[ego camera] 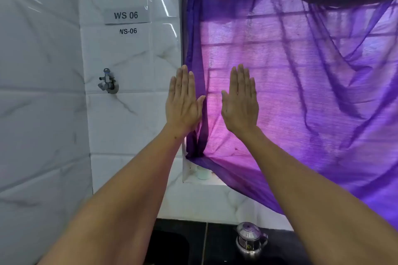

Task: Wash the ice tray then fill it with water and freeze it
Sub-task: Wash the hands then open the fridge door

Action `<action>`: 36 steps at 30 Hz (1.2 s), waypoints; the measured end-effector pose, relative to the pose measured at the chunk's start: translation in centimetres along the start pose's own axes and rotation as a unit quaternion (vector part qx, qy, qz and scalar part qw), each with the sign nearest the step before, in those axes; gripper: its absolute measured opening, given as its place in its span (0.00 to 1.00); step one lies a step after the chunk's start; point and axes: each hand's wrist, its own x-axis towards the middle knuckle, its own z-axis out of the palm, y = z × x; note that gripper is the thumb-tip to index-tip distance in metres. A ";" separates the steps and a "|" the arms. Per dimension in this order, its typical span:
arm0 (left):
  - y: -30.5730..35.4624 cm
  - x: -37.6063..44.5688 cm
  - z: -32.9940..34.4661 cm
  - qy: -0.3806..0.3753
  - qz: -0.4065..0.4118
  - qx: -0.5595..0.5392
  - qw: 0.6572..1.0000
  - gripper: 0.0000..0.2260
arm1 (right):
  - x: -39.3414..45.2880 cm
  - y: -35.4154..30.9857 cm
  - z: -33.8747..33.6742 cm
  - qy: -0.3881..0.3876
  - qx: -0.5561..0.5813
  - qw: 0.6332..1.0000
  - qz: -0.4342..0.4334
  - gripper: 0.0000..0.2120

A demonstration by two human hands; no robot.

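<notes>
1. One steel kettle (251, 240) stands on the black counter (282, 249).
2. The left hand (183, 103) and right hand (241, 103) are raised, fingers straight, holding nothing.
3. One wall tap (107, 82); one purple curtain (301, 92).
4. No ice tray is in view.

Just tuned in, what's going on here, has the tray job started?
Not yet, by the look of it. Both hands, left hand and right hand, are raised flat and open in front of the purple curtain, holding nothing. No ice tray is in view. The wall tap is untouched, and a small kettle sits on the dark counter below.
</notes>
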 end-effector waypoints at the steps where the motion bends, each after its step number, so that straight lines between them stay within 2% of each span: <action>1: -0.2 -0.3 -0.1 0.000 -0.011 -0.002 1.000 0.29 | -0.1 -0.2 0.0 0.001 0.007 1.000 0.010 0.28; 4: -0.8 -1.3 -0.5 -0.007 -0.006 -0.004 1.000 0.29 | -0.9 -1.2 0.1 -0.012 0.020 0.999 0.033 0.28; 10: -3.2 -3.8 -1.7 -0.022 -0.005 0.023 0.999 0.29 | -2.8 -5.0 1.5 -0.020 0.058 0.998 0.025 0.28; 21: -14.0 -10.1 -8.1 -0.072 -0.050 0.128 0.988 0.29 | -6.8 -19.6 2.6 -0.045 0.203 0.978 0.017 0.27; 30: -22.6 -19.3 -18.6 -0.129 -0.101 0.255 0.953 0.29 | -12.0 -33.9 -1.0 -0.073 0.368 0.927 -0.009 0.26; 36: -25.3 -25.9 -27.3 -0.176 -0.164 0.359 0.902 0.29 | -16.4 -41.6 -5.5 -0.110 0.469 0.876 -0.031 0.26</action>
